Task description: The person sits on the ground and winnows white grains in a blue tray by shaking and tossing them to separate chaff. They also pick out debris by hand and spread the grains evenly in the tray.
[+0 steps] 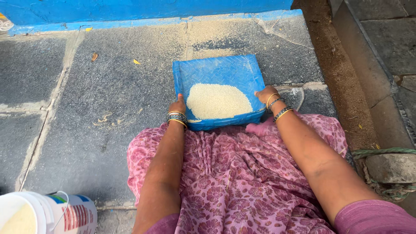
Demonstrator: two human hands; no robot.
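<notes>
Both hands, left hand (177, 106) and right hand (265, 96), grip the blue winnowing tray (216, 71), fingers curled on its side rims; white grain (219, 102) heaped near edge, husk dust (173, 43) scattered on stone floor (86, 108).

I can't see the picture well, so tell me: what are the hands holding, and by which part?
Both hands hold a blue winnowing tray of white grain: left hand on its left edge, right hand on its right edge.

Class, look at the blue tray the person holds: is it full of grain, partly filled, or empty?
Partly filled. A heap of white grain lies at the near end of the blue tray, while the far end shows bare blue. Left hand and right hand grip its sides.
</notes>
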